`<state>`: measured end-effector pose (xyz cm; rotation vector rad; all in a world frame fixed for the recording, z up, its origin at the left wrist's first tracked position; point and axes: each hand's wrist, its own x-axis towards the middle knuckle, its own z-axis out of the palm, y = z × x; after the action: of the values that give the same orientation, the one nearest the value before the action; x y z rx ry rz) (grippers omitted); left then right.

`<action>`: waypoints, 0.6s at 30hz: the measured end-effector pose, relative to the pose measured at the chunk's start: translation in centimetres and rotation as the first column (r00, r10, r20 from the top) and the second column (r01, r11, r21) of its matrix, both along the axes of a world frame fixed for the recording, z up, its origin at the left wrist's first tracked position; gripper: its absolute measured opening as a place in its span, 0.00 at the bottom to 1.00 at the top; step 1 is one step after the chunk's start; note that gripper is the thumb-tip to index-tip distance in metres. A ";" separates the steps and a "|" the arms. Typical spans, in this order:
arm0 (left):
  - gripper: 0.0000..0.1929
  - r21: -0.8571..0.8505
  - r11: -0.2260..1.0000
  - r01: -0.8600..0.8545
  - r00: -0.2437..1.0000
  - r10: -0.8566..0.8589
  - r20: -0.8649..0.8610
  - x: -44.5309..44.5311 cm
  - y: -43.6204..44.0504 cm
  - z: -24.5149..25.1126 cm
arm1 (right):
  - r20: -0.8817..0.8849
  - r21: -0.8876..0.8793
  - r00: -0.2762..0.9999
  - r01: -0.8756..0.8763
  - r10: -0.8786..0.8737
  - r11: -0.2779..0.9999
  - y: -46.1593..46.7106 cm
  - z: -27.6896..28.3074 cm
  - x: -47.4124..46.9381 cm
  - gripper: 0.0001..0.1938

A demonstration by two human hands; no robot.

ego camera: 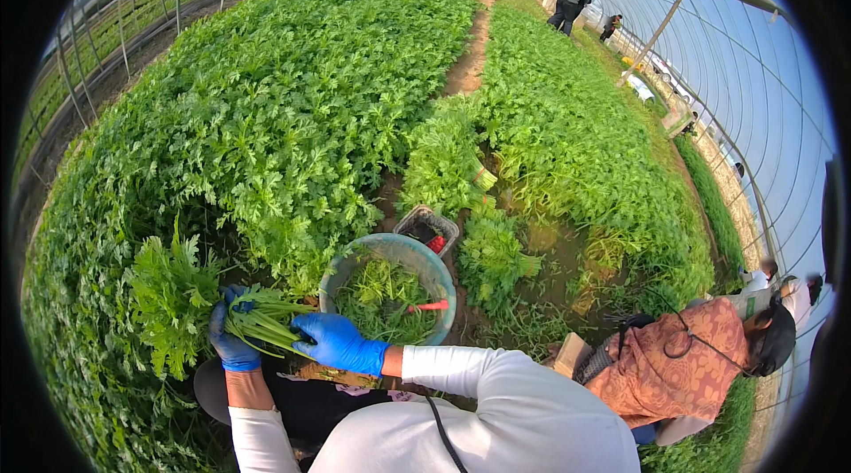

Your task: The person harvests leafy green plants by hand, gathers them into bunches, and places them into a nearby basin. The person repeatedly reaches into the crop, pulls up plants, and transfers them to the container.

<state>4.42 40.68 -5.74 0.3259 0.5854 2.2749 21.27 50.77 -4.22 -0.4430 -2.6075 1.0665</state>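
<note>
A bunch of leafy greens [174, 300] with lobed leaves lies sideways between my hands, its pale stems [266, 327] pointing right. My left hand [233, 333], in a blue glove, is wrapped around the bunch below the leaves. At the stem ends, the blue-gloved fingers of my right hand [339, 342] are closed on the stems. Just beyond my right hand stands a round teal tub [444, 273] with loose greens inside. A red-handled tool [429, 306] rests in the tub, its working end unclear.
Behind the tub sits a small plastic basket [454, 228] with something red inside. Tied bunches of greens [442, 160] lie by the dirt path [473, 54]. A co-worker in a patterned orange top [678, 360] is close on my right. Dense crop [286, 87] grows ahead, under greenhouse hoops.
</note>
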 end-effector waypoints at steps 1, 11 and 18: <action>0.18 -0.015 0.999 -0.038 0.994 0.039 0.102 0.1 -0.2 0.0 | -0.155 0.070 0.986 0.067 -0.055 0.995 -0.3 0.5 0.1 0.16; 0.16 0.266 0.963 -0.035 0.998 0.046 -0.035 -1.2 0.0 2.1 | -0.033 0.132 0.949 -0.308 0.314 0.942 -1.6 3.7 2.1 0.10; 0.15 0.444 0.896 0.021 0.998 0.007 -0.062 -1.2 -0.5 3.3 | -0.123 -0.283 0.988 -0.124 0.092 0.951 4.9 6.1 1.9 0.11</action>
<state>3.23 40.18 -2.47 0.6214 0.0805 2.3822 23.14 55.70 1.87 -0.2964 -2.4107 1.4773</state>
